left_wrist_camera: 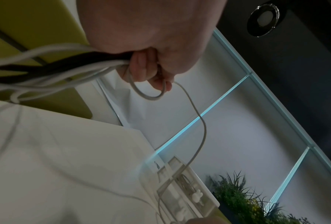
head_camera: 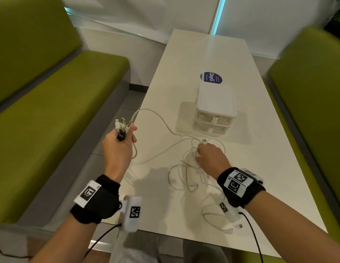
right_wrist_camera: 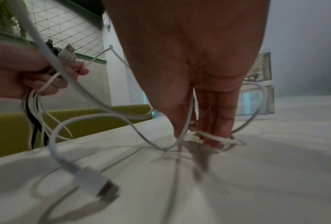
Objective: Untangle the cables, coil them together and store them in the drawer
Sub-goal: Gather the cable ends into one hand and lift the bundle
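My left hand (head_camera: 120, 141) is raised off the table's left edge and grips a bunch of cable ends (head_camera: 122, 124), white ones and a black one, plugs pointing up. Their cords (left_wrist_camera: 45, 66) trail from the fist. White cables (head_camera: 184, 173) lie tangled on the white table (head_camera: 260, 168). My right hand (head_camera: 209, 155) reaches down into the tangle, fingertips (right_wrist_camera: 214, 136) pinching a white cable (right_wrist_camera: 208, 135) against the tabletop. A small white two-drawer unit (head_camera: 214, 109) stands just beyond, both drawers closed.
Green bench seats (head_camera: 51, 111) flank the table on both sides. A round dark sticker (head_camera: 211, 77) lies behind the drawer unit. A loose USB plug (right_wrist_camera: 97, 183) lies near my right wrist. A plant (left_wrist_camera: 243, 200) stands past the table's far end.
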